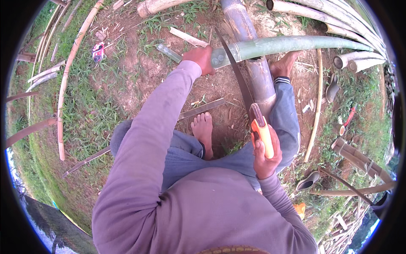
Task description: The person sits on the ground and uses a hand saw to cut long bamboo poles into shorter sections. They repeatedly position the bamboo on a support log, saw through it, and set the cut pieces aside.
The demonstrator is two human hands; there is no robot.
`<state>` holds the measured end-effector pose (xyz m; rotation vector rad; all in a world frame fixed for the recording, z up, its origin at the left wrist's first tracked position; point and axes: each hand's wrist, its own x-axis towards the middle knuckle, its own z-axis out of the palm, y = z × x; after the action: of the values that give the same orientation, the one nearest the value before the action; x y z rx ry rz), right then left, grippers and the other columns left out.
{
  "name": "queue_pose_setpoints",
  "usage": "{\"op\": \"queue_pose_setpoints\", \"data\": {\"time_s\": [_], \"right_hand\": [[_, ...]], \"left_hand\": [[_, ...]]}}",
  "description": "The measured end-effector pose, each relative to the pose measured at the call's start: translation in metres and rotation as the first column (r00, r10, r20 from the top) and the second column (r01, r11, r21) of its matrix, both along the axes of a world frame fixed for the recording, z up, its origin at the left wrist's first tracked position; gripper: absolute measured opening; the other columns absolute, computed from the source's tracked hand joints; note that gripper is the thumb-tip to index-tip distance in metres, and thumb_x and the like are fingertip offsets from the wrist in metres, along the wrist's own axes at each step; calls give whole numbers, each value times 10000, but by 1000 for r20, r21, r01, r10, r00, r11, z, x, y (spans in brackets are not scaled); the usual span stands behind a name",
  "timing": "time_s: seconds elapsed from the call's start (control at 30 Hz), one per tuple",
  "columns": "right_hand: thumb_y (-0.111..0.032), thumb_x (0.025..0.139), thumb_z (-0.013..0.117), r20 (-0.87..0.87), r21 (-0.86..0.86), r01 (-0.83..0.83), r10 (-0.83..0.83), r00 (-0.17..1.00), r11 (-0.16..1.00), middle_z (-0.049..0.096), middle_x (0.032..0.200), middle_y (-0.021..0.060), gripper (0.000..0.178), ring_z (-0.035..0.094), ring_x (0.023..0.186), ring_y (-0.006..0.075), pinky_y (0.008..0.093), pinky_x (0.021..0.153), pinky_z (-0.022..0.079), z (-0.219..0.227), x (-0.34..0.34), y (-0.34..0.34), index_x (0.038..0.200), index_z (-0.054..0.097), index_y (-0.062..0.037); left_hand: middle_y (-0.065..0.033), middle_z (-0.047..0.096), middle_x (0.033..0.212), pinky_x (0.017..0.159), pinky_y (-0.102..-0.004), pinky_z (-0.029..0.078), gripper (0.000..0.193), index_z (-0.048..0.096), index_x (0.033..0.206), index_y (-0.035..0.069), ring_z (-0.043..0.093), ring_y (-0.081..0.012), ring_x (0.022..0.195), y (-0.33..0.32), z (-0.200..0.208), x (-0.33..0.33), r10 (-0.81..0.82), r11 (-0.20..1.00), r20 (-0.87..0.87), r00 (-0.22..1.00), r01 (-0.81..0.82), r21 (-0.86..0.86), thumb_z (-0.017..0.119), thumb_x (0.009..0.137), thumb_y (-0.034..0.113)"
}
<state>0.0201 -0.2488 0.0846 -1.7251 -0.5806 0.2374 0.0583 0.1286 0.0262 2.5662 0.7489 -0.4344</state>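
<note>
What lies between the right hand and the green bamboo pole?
In the head view, the saw's dark blade spans from the orange handle in the right hand to the green bamboo pole.

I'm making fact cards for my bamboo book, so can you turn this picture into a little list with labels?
Left grip: on the green bamboo pole, near its left end
Right grip: around the handle of an orange-handled saw
Saw position: blade crosses over the pole in this view; whether it touches is unclear
Under the pole: thick greyish bamboo log
Feet: left foot and right foot, both bare
Nearby: dark shoe, lower right
</note>
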Motion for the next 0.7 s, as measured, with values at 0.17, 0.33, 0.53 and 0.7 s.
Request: {"op": "queue_pose_setpoints", "data": {"time_s": [0.17, 0.33, 0.53, 0.7], "right_hand": [[-89, 989, 815, 166, -45, -10, 17, 986, 999, 799, 1157, 171, 487, 734, 958, 124, 323, 837, 602, -18, 78, 150, 1429, 643, 27], [-117, 1025, 765, 33, -41, -24, 25, 999, 999, 781, 1257, 189, 460, 753, 1056, 187, 341, 925, 609, -8, 51, 86, 1428, 634, 62], [-122, 1023, 743, 69, -68, -17, 22, 997, 998, 739, 1355, 248, 507, 768, 1192, 293, 402, 1019, 618, -11, -2, -7, 1450, 590, 105], [-76, 993, 800, 9, -25, -21, 21, 1000, 999, 759, 1333, 187, 483, 762, 1070, 177, 319, 911, 602, -30, 80, 146, 1435, 640, 37]], "left_hand": [[-203, 776, 1238, 1012, -517, 591, 754, 614, 1360, 92, 750, -398, 1167, -8, 5, 7, 6, 1000, 1, 1000, -6, 23, 919, 752, 418], [-198, 776, 1241, 1019, -517, 588, 748, 623, 1359, 96, 748, -393, 1174, 9, 7, 2, 5, 1000, 26, 1000, -5, 25, 921, 751, 413], [-195, 783, 1226, 1018, -505, 590, 745, 636, 1351, 96, 752, -394, 1162, 4, -1, 2, -13, 1000, 4, 1000, 13, -6, 927, 744, 415], [-200, 782, 1230, 1033, -514, 581, 735, 646, 1336, 94, 753, -398, 1153, 1, 11, 8, 6, 1000, 12, 1000, -6, -7, 927, 735, 412]]}}
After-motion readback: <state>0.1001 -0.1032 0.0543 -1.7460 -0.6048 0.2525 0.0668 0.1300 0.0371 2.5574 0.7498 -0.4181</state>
